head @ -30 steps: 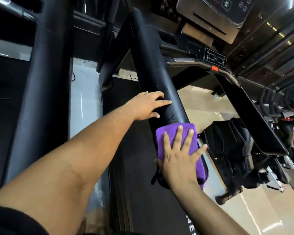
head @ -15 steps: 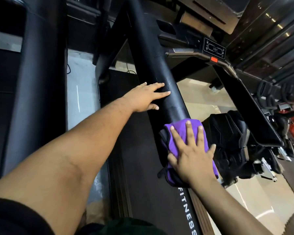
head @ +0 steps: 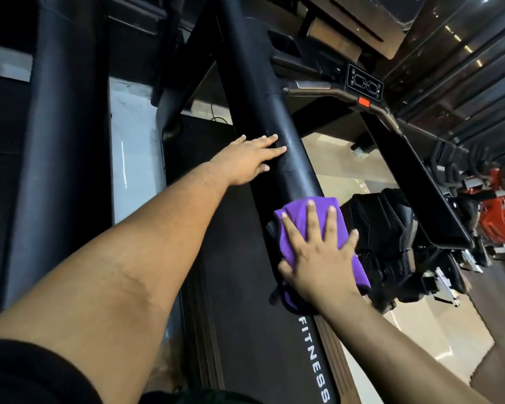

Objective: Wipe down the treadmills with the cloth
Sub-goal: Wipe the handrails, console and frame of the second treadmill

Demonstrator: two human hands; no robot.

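Note:
A purple cloth (head: 296, 212) lies over the near end of a black treadmill handrail (head: 254, 91) that slopes up toward the console. My right hand (head: 318, 252) presses flat on the cloth with its fingers spread and straight. Farther up the same rail rests my left hand (head: 251, 161), fingers straight along the rail's left side, apart from the cloth. The treadmill's dark belt (head: 233, 258) runs below the rail, and a side strip reads FITNESS (head: 315, 360).
The console panel (head: 365, 84) with a red stop tab (head: 363, 102) sits up ahead. A second black rail (head: 420, 185) runs on the right. Another treadmill's upright (head: 62, 141) fills the left. A black machine (head: 391, 237) and red equipment (head: 496, 217) stand on the floor to the right.
My right hand has slid the purple cloth along the near end of the rail, slightly right and downward. My left hand has stayed on the rail.

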